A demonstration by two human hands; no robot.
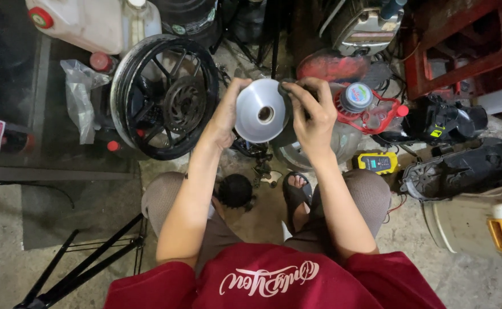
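L hand (223, 117) & R hand (311, 114) hold silver pulley disc (261, 111) above floor, black wheel (162, 94) just left.

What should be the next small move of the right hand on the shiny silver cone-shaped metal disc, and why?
Probably a short rubbing stroke along the rim of the shiny silver cone-shaped metal disc. The left hand steadies the disc from its side, and the right hand presses what looks like a dark pad against the upper edge, so continuing around the rim seems natural.

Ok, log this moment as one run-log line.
left hand: grips rim of shiny silver metal cone-shaped disc | right hand: presses dark pad on disc edge | nearby: black spoked wheel at left
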